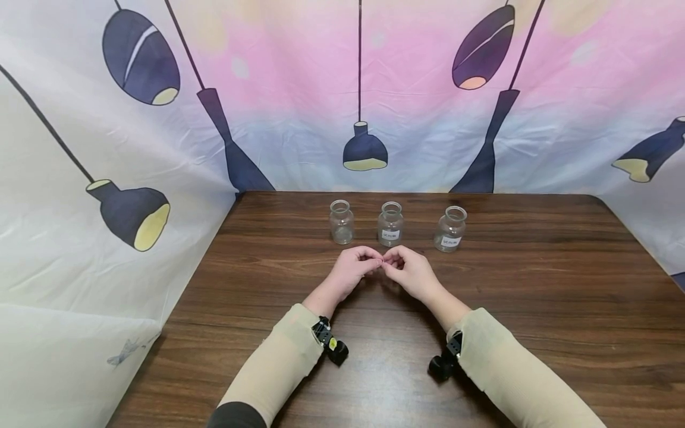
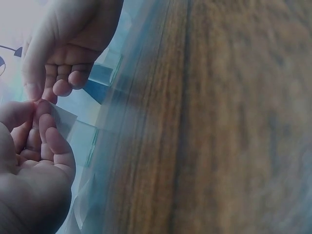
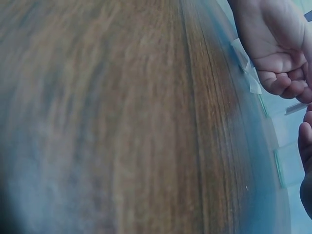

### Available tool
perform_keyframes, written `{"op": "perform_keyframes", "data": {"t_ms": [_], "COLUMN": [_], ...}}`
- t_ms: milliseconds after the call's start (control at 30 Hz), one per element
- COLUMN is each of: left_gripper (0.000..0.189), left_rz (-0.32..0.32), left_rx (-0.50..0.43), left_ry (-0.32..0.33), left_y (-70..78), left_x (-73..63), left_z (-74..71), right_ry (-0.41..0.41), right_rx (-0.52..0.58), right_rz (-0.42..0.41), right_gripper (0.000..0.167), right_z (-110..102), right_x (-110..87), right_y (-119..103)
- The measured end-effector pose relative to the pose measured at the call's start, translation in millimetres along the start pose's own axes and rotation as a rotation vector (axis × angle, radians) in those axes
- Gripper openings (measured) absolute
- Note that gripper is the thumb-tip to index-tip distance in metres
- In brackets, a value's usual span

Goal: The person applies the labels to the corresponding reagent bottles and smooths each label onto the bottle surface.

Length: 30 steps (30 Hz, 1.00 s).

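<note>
Thumb and forefinger of my left hand (image 1: 350,270) meet those of my right hand (image 1: 411,272) in the middle of the head view, low over the table. At the meeting fingertips, both hands pinch a small white paper label (image 2: 64,118), mostly covered by the fingers. It appears thin and nearly edge-on in the right wrist view. Just behind the hands stand three clear glass jars without lids: a left jar (image 1: 341,223) showing no label, a middle jar (image 1: 391,221) and a right jar (image 1: 452,226), both with white written labels on their fronts.
The dark wooden table (image 1: 535,285) reaches back to a hanging cloth (image 1: 417,148) printed with lamps. More cloth hangs along the left side. Black wrist cameras (image 1: 337,352) sit on the inner sides of both sleeved forearms.
</note>
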State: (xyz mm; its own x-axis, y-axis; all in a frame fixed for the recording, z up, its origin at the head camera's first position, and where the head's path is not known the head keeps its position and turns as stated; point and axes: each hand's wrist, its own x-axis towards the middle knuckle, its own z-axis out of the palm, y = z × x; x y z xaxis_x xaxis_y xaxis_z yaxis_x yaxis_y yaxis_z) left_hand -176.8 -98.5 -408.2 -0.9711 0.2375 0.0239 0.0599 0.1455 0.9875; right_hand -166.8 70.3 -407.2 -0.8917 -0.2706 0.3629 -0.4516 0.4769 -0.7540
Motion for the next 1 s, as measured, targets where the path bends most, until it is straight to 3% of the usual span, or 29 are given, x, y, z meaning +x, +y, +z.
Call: {"op": "perform_keyframes", "data": {"t_ms": [267,700,933,1000], "left_gripper": [0.013,0.017,0.017,0.017], "left_rz": [-0.005,0.029,0.050,0.049], "left_rx": [0.011,0.047,0.076,0.067], "left_ry": [0.010,-0.019,-0.044,-0.039], "left_y": [1.4,3.4,31.7,32.5], "left_x": [-1.1,-1.6,-18.6,-19.6], "left_z": [0.8,1.3,2.6,2.9], "right_ry": [0.029,0.101,0.095,0.086], "right_rx": [-0.015,-0.066,-0.061,-0.040], "right_rz": [0.007,0.093,0.143,0.145], "right_gripper": [0.011,0.010,0.011,0.011], "right_z": [1.6,7.8,8.4,7.8], "right_x": [0.2,0.7,0.9,0.2], "right_y": [-2.5,-4.5,-5.3,-4.5]}}
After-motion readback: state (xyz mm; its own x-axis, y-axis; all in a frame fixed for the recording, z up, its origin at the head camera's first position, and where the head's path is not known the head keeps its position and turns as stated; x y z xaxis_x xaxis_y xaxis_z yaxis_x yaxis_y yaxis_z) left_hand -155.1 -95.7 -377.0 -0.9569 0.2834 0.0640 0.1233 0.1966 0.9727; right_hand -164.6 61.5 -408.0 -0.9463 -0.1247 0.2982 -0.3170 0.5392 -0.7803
